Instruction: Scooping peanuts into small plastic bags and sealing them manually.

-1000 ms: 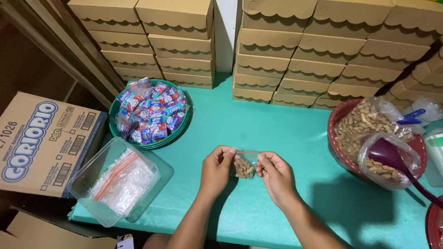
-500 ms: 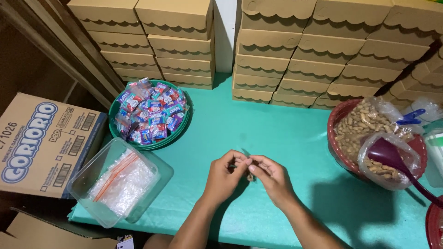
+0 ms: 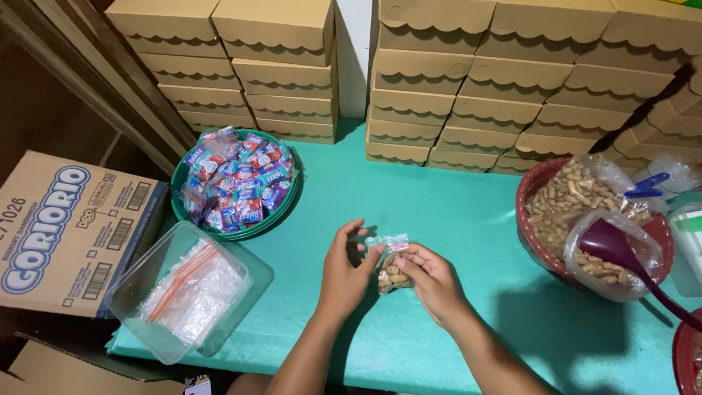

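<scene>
A small clear zip bag of peanuts (image 3: 390,269) hangs between both hands just above the teal table (image 3: 439,212). My left hand (image 3: 346,274) pinches the bag's top left corner with thumb and fingers. My right hand (image 3: 433,280) grips the right side of the bag, fingers curled around it. The bag's top edge shows between the two thumbs.
A green basket of wrapped candies (image 3: 235,183) sits at the back left. A clear tub of empty zip bags (image 3: 186,289) is at the front left, beside a cardboard carton (image 3: 66,234). A red bowl of peanuts (image 3: 578,212) with a purple scoop (image 3: 621,252) stands right. Tan boxes (image 3: 453,80) are stacked behind.
The hands came together over the bag half a second ago, hiding it. Now they have parted slightly and the bag of peanuts shows between them again.
</scene>
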